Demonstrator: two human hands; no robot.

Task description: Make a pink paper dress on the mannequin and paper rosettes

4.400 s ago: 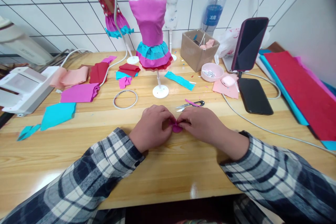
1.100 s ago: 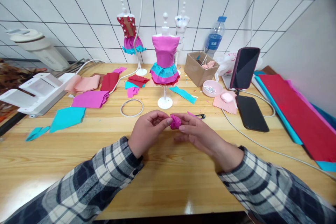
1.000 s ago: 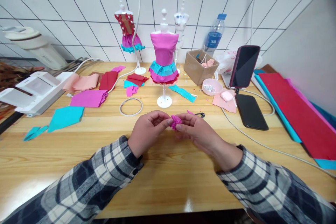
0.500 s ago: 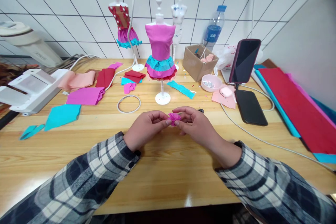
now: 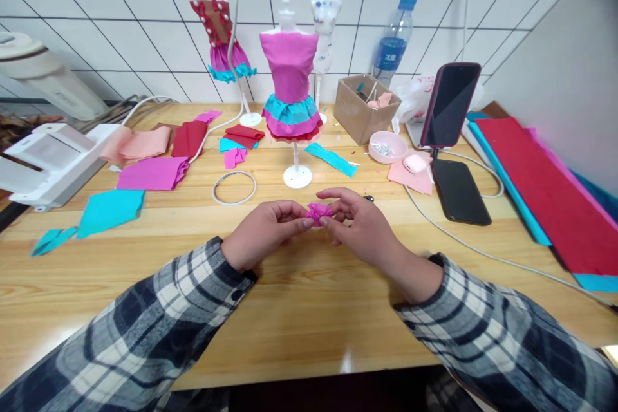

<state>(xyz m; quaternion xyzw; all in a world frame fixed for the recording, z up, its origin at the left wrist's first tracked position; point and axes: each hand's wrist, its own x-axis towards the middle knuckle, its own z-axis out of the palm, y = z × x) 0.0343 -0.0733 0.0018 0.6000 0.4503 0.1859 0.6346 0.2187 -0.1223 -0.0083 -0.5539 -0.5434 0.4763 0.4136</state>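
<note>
A small magenta crepe-paper rosette (image 5: 318, 212) is pinched between both hands above the wooden table (image 5: 309, 309). My left hand (image 5: 268, 230) grips its left edge with thumb and fingers closed. On its right edge, the thumb and fingertips of my right hand (image 5: 360, 226) are closed too, with the index finger raised and arched over it. Just behind the hands stands a small dress form (image 5: 290, 67) in a magenta top and a ruffled skirt of turquoise, magenta and red. The dark handle (image 5: 369, 198) of some tool shows beyond my right hand; the rest is hidden.
Left lie a roll of tape or ring (image 5: 234, 188), folded magenta paper (image 5: 153, 174) and turquoise paper (image 5: 110, 212). Right are a cardboard box (image 5: 367, 109), a pink bowl of beads (image 5: 387, 147), a black phone (image 5: 461, 193), a propped phone (image 5: 450, 105) and a cable (image 5: 483, 251).
The view has shifted slightly, so the things on the table sit a little higher and further left. Both hands keep hold of the rosette, which looks slightly more fanned out.
</note>
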